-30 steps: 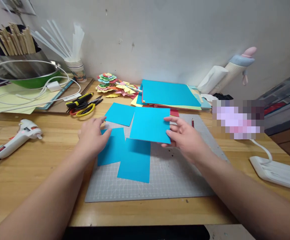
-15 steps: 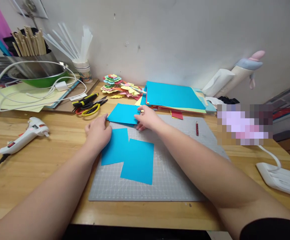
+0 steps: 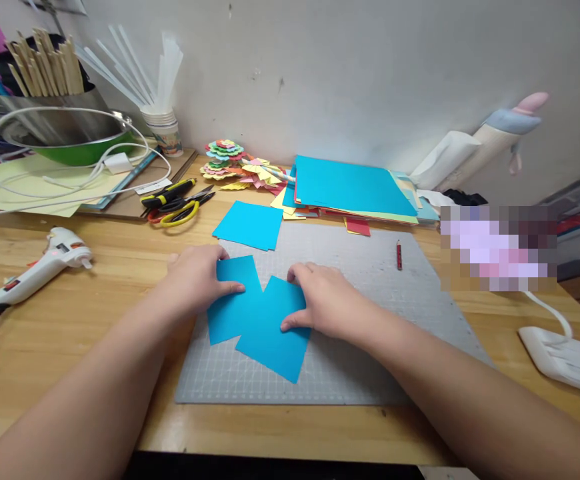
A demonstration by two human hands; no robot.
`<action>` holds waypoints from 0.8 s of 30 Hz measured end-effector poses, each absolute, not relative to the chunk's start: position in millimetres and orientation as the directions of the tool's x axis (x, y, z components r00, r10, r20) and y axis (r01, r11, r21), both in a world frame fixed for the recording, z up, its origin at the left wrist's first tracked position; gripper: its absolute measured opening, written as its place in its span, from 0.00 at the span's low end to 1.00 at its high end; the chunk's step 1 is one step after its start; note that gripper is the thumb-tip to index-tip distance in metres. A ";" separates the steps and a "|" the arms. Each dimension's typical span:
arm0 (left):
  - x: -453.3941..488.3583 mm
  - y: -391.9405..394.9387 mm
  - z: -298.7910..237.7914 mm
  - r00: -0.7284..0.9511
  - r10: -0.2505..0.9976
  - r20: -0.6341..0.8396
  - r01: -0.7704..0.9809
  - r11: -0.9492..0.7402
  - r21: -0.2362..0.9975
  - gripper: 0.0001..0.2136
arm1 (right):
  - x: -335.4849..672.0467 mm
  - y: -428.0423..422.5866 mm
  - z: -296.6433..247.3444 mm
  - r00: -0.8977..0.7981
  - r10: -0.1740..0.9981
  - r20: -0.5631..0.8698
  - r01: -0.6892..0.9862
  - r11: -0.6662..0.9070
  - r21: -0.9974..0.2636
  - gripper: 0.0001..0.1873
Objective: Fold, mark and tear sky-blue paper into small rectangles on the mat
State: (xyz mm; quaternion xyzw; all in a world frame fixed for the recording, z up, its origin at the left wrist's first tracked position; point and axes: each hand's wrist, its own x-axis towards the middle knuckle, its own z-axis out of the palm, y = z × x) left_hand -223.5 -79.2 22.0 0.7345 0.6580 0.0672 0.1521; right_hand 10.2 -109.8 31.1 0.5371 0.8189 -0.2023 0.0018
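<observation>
Two blue paper squares lie overlapping on the grey cutting mat. My left hand (image 3: 197, 277) grips the left blue paper square (image 3: 227, 317) by its left side, thumb on top and fingertips at the edge. Along the right side of the other blue paper square (image 3: 270, 343), my right hand (image 3: 323, 300) holds on in the same way, its thumb resting on the paper. A small stack of blue paper (image 3: 249, 225) sits just beyond both hands, across the mat's far left corner. Part of each square is hidden under my hands.
Under the papers is the cutting mat (image 3: 360, 373), with a short red pencil (image 3: 399, 256) on it. A glue gun (image 3: 40, 267) and scissors (image 3: 183, 210) lie at the left. Behind are a stack of coloured paper (image 3: 353, 185) and layered paper flowers (image 3: 224, 155). A white lamp base (image 3: 565, 363) stands right.
Both hands have let go of the far blue stack and come nearer to me, onto the two overlapping squares. The right square has turned slightly, and the view has shifted a little.
</observation>
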 end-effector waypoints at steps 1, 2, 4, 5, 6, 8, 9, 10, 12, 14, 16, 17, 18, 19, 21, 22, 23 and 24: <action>-222.3 -79.4 23.7 0.159 0.981 -0.108 0.932 -0.113 0.345 0.20 | 10.4 -108.1 30.5 -0.423 0.876 -0.232 0.882 0.338 -0.328 0.33; -220.8 -80.0 25.4 0.193 0.975 -0.111 0.913 -0.137 0.383 0.16 | 11.0 -106.5 30.1 -0.437 0.868 -0.236 0.873 0.346 -0.344 0.28; -216.7 -82.7 27.9 0.258 0.960 -0.112 0.862 -0.177 0.475 0.12 | 13.0 -105.0 29.4 -0.496 0.848 -0.186 0.817 0.383 -0.432 0.15; -214.1 -84.7 28.3 0.292 0.950 -0.114 0.829 -0.192 0.525 0.12 | 14.0 -105.1 29.0 -0.523 0.843 -0.127 0.769 0.403 -0.495 0.09; -211.0 -87.1 28.2 0.326 0.938 -0.116 0.794 -0.205 0.572 0.12 | 14.8 -105.7 28.7 -0.540 0.840 -0.050 0.711 0.424 -0.561 0.05; -204.2 -92.4 26.8 0.393 0.912 -0.114 0.722 -0.230 0.652 0.12 | 15.8 -107.0 27.8 -0.537 0.838 0.094 0.595 0.455 -0.663 0.04; -200.6 -95.1 26.0 0.413 0.904 -0.106 0.674 -0.226 0.703 0.13 | 15.8 -107.4 27.3 -0.527 0.840 0.131 0.548 0.454 -0.702 0.04; -197.2 -97.5 25.2 0.413 0.905 -0.098 0.620 -0.201 0.759 0.14 | 15.7 -107.4 26.5 -0.521 0.843 0.135 0.511 0.435 -0.742 0.04; -191.6 -101.2 24.4 0.343 0.935 -0.090 0.509 -0.104 0.854 0.17 | 15.3 -106.5 24.0 -0.510 0.856 0.080 0.465 0.353 -0.812 0.04; -188.1 -103.0 23.9 0.246 0.962 -0.117 0.428 0.000 0.904 0.21 | 15.1 -104.9 20.2 -0.460 0.887 0.035 0.444 0.264 -0.856 0.03; -186.8 -103.3 23.2 0.232 0.962 -0.141 0.411 0.034 0.911 0.25 | 15.3 -102.8 15.4 -0.370 0.928 0.049 0.405 0.208 -0.890 0.02; -186.9 -103.1 23.1 0.249 0.958 -0.139 0.419 0.022 0.907 0.26 | 15.8 -101.2 13.0 -0.334 0.941 0.048 0.374 0.180 -0.910 0.04; -187.8 -102.8 23.4 0.265 0.955 -0.132 0.444 0.001 0.896 0.28 | 16.8 -99.0 10.9 -0.311 0.950 0.033 0.343 0.145 -0.928 0.07; -189.5 -102.4 24.4 0.266 0.957 -0.119 0.486 -0.026 0.874 0.29 | 18.6 -95.7 9.2 -0.294 0.956 0.013 0.324 0.112 -0.939 0.11; -196.0 -101.4 29.3 0.210 0.973 -0.096 0.603 -0.051 0.796 0.29 | 25.6 -84.9 7.6 -0.227 0.974 0.023 0.367 0.107 -0.924 0.15; -201.2 -100.7 33.3 0.163 0.982 -0.093 0.661 -0.039 0.750 0.28 | 31.1 -76.8 7.8 -0.173 0.983 0.067 0.430 0.136 -0.893 0.16; -207.8 -99.8 38.0 0.111 0.989 -0.095 0.711 -0.013 0.703 0.28 | 37.9 -67.0 8.5 -0.107 0.982 0.154 0.513 0.187 -0.838 0.14; -215.8 -98.6 42.9 0.057 0.993 -0.101 0.751 0.024 0.660 0.28 | 45.6 -55.5 9.7 -0.076 0.967 0.242 0.618 0.236 -0.750 0.12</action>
